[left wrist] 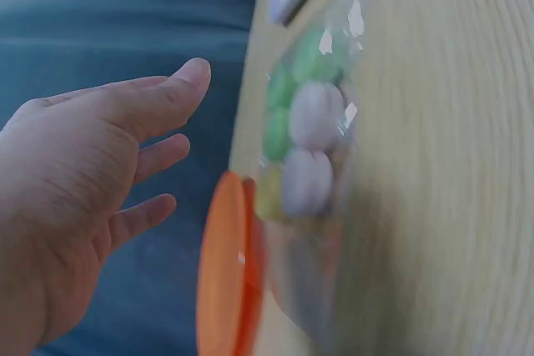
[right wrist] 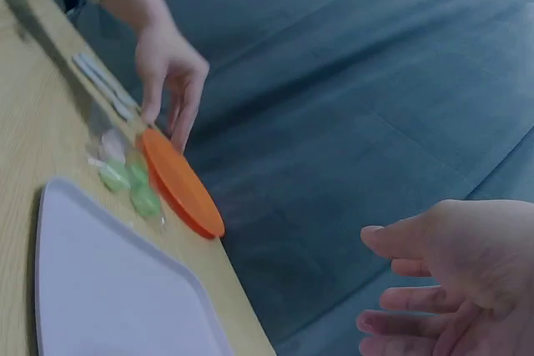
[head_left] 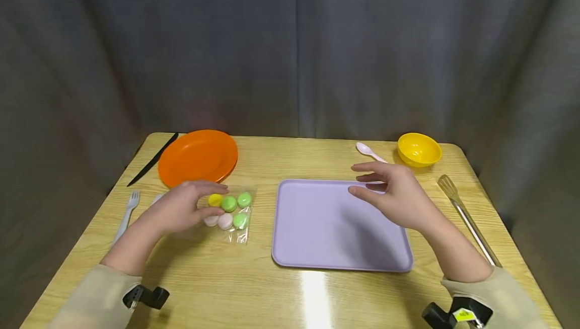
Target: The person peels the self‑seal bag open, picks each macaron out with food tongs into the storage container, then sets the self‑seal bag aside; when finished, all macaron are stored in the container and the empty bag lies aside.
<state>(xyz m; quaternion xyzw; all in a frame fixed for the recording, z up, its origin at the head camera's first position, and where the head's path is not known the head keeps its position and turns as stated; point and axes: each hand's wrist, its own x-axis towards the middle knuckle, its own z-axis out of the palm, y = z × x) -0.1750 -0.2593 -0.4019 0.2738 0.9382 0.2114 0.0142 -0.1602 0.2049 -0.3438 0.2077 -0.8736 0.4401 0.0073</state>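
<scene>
My left hand hovers over the left end of a clear plastic bag of macarons, its fingers parted and holding nothing. Green macarons, pale pink ones and a yellow one show through the plastic. In the left wrist view, the bag lies flat on the table, apart from the fingertips. Above the far right part of a lilac rectangular tray, my right hand hangs with loosely bent fingers and nothing in its grasp. The tray's surface is bare apart from the hand's shadow.
An orange plate and a black knife sit at the back left, with a pale fork nearer. Toward the back right are a pink spoon, a yellow bowl and a metal slotted turner.
</scene>
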